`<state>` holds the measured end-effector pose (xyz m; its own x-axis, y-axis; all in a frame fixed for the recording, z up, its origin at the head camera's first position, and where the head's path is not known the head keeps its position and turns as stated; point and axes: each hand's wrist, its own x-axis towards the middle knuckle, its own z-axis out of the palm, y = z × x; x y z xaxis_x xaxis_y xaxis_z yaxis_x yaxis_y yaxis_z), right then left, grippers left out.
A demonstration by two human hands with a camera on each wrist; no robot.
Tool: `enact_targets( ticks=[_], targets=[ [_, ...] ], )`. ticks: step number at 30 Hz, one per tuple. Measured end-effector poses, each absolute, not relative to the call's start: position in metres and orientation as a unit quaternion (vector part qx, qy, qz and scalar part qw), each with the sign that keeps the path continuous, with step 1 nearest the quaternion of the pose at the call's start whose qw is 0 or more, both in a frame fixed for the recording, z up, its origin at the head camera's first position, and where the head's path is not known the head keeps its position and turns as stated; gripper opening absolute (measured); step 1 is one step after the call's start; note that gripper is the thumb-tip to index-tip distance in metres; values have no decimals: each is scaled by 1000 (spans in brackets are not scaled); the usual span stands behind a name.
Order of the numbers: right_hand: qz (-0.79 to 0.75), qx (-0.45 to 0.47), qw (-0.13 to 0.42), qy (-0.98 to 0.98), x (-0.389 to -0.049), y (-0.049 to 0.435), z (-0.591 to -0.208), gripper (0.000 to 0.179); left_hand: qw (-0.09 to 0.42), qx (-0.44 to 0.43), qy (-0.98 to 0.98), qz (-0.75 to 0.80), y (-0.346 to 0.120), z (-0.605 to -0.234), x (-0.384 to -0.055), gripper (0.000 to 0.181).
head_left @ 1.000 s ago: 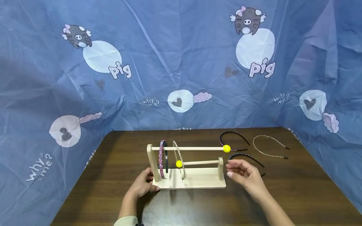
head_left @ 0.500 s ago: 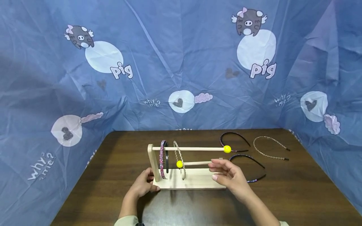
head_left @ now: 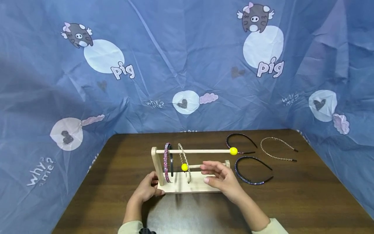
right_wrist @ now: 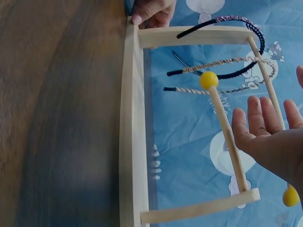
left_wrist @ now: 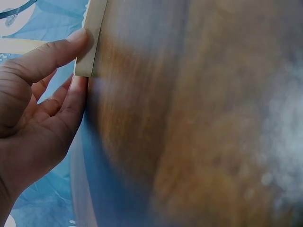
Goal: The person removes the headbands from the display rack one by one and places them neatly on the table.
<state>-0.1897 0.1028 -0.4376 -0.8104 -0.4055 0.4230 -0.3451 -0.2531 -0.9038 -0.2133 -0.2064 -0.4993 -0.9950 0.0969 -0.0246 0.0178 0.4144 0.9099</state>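
A pale wooden headband stand [head_left: 193, 187] with two rods tipped by yellow balls sits on the table. My left hand [head_left: 147, 189] grips the left end of its base; in the left wrist view the thumb [left_wrist: 78, 40] lies on the edge of the board. On the upper rod [head_left: 207, 151] hang a pink glitter headband [head_left: 166, 162] and a beige braided headband [head_left: 181, 152]. My right hand [head_left: 223, 182] holds nothing and covers part of the lower rod in the head view. Its fingers [right_wrist: 255, 116] are loosely spread beside the two rods in the right wrist view.
Three headbands lie on the brown table [head_left: 304, 201] to the right: a dark one [head_left: 241, 134] at the back, a gold braided one [head_left: 273, 158] at the far right, and a blue glitter one [head_left: 248, 181] nearer. A blue printed cloth [head_left: 187, 65] hangs behind.
My right hand has moved left from beyond the stand's right end to before the lower rod, uncovering the blue glitter headband. My left hand has stayed on the base.
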Motion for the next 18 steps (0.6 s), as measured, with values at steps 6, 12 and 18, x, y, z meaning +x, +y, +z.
enact_targets(
  ticks=[6, 12, 18],
  targets=[
    [-724, -300, 31, 621, -195, 90, -442, 46, 42, 29, 839, 541, -207, -498, -214, 55],
    [-715, -297, 38, 631, -198, 78, -442, 47, 39, 27, 839, 542, -206, -496, -213, 57],
    [-720, -287, 44, 630, -200, 68, -444, 46, 39, 29, 845, 533, -206, -497, -214, 57]
  ],
)
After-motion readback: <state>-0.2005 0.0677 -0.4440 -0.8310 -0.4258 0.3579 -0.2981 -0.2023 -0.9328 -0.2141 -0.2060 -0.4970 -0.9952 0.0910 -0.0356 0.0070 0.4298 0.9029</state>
